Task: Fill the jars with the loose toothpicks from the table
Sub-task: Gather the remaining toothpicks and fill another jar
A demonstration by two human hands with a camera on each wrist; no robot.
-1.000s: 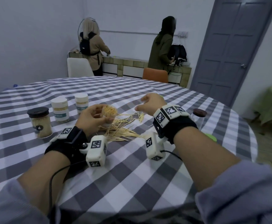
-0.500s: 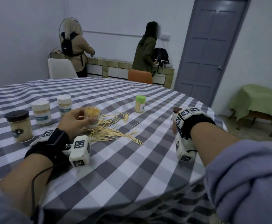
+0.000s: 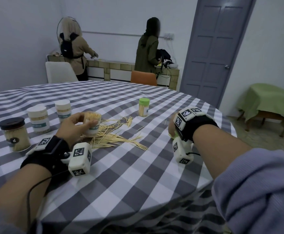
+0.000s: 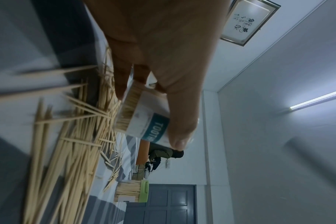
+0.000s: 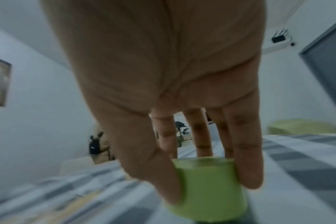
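The left hand (image 3: 73, 125) grips an open, full jar (image 3: 92, 123) upright over the loose toothpicks (image 3: 114, 137) on the table (image 3: 137, 174), likely so nothing spills. The right hand (image 3: 171, 127) pinches a green lid (image 5: 207, 188) between thumb and fingers, probably for capping it.

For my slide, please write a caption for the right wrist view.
Right hand grips a light green plastic lid above the grey checked tablecloth.

Dim, bluish room light; wrist views motion-blurred.
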